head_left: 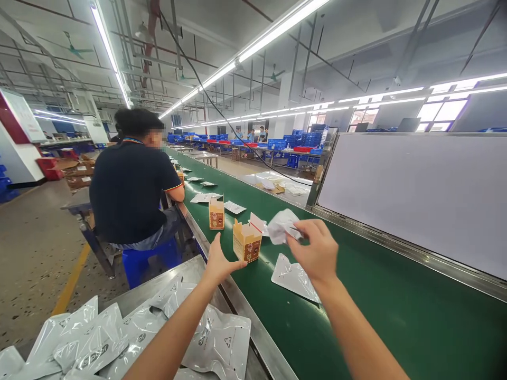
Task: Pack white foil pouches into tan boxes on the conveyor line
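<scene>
My right hand pinches a crumpled white packet just to the right of an open yellow carton standing on the green conveyor belt. My left hand is open, fingers stretched toward the carton's left side, close to it but apart. A flat white pouch lies on the belt below my right hand. A second yellow carton stands farther up the belt.
Several silver-white pouches are heaped on the metal table at the lower left. A person in a dark shirt sits at the belt on a blue stool. A white panel runs along the belt's right side. Loose pouches lie farther along the belt.
</scene>
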`<state>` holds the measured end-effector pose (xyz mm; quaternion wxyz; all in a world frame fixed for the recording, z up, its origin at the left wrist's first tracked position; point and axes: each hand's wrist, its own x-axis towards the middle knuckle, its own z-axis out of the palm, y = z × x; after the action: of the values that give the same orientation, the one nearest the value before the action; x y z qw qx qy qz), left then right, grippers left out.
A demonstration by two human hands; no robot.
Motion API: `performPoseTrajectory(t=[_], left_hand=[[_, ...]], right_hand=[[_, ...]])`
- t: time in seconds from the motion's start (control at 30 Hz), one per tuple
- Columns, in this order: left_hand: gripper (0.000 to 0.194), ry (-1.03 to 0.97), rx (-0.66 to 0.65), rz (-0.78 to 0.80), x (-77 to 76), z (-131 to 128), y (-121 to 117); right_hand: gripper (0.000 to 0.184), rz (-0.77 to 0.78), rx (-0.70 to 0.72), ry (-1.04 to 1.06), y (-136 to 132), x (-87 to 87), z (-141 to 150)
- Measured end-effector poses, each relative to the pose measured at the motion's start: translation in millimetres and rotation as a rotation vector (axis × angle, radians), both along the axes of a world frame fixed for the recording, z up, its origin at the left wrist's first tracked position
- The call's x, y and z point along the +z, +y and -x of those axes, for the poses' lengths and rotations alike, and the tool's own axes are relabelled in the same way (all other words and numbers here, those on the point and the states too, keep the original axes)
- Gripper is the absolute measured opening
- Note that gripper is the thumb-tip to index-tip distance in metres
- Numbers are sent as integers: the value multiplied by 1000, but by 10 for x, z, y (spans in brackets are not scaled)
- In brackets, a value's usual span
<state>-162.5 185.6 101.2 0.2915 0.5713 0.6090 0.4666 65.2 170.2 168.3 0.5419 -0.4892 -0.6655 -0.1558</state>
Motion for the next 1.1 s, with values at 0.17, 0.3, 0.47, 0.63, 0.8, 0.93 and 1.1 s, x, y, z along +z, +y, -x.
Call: performPoseTrajectory(t=[0.17,0.3,0.47,0.63,0.8,0.93,1.1], left_hand=[[125,-109,-96,-71,-368,-291,534],[92,-179,-149,-85,-468,-499,569],[75,-129,-150,-164,-472,-671,354],[66,-39,-251,-232,-411,-900,5],[63,-8,-347,-246,-337,-1010,-339],[107,68,-509,-160,-188,-994,-520],[86,98,-572,171,-13,-774,-604]], right_hand=[[9,108,52,-299,637,-114,458],[11,288,143,-567,611,-220,404],[24,525,335,-777,260,-82,50],[25,798,533,-830,63,-84,12],[14,816,464,-689,-181,-181,85],[19,682,183,-539,-640,-136,-210],[17,265,-120,-325,-1452,-260,-1317]])
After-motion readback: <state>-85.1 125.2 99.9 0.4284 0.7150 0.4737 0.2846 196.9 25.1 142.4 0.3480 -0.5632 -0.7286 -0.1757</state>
